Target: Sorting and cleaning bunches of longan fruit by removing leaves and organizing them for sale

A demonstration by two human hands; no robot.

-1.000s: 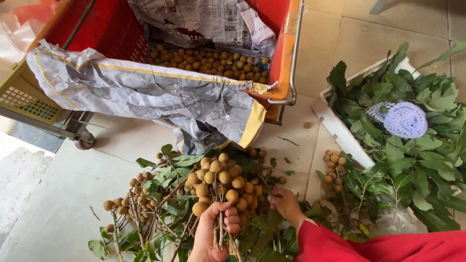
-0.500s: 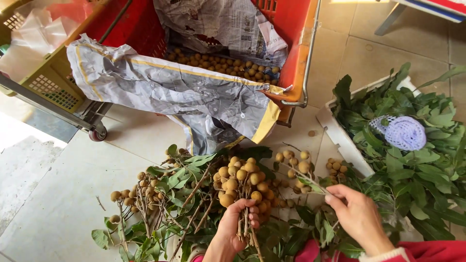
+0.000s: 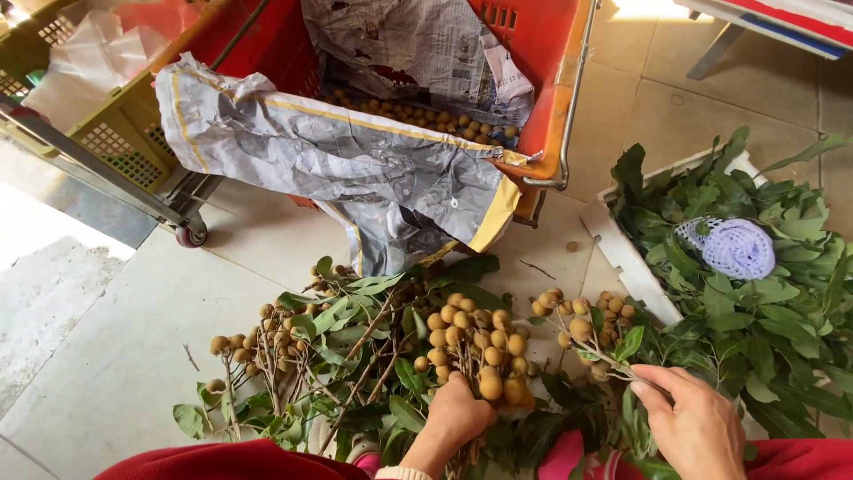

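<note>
My left hand [image 3: 455,416] is closed around the stems of a bunch of small round tan fruit [image 3: 475,342], held upright over the floor pile. My right hand [image 3: 695,423] pinches a thin leafy twig [image 3: 597,354] that carries another small cluster of the same fruit [image 3: 582,316], just right of the bunch. More fruit on leafy branches [image 3: 306,356] lies on the tiled floor to the left of my left hand.
A red plastic crate [image 3: 542,80] lined with newspaper [image 3: 338,160] holds loose fruit [image 3: 418,117] ahead. A white box [image 3: 622,258] full of green leaves, with a pale purple net [image 3: 733,247] on top, stands at right. A yellow crate [image 3: 107,133] on wheels is at left.
The view has shifted so the crate sits higher and further right. My right hand has come forward from under the leaves and taken hold of a twig beside the bunch.
</note>
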